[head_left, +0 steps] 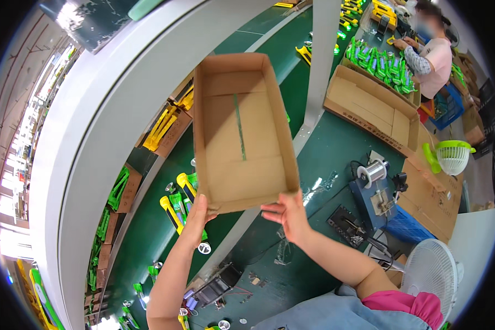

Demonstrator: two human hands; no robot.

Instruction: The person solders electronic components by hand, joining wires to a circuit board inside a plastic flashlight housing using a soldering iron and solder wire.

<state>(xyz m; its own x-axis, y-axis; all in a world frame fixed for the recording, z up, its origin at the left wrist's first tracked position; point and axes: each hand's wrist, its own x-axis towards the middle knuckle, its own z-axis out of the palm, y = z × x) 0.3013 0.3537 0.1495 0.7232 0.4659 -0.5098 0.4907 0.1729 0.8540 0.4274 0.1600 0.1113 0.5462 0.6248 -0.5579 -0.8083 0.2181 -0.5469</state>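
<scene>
Both my arms are stretched forward, holding up a shallow open cardboard box above the green work surface. My left hand grips its near left corner, thumb along the outside. At the near right corner, my right hand is closed on the edge, with some fingers beneath. The box is tilted so its inside shows, and a narrow green slit runs between the bottom flaps. Below my left hand lie yellow and green handheld parts with round silvery ends.
A solder wire spool stands on a blue device at right, near a white fan and a green fan. Another cardboard box sits beyond, beside green parts. A co-worker works at far right. A white post rises ahead.
</scene>
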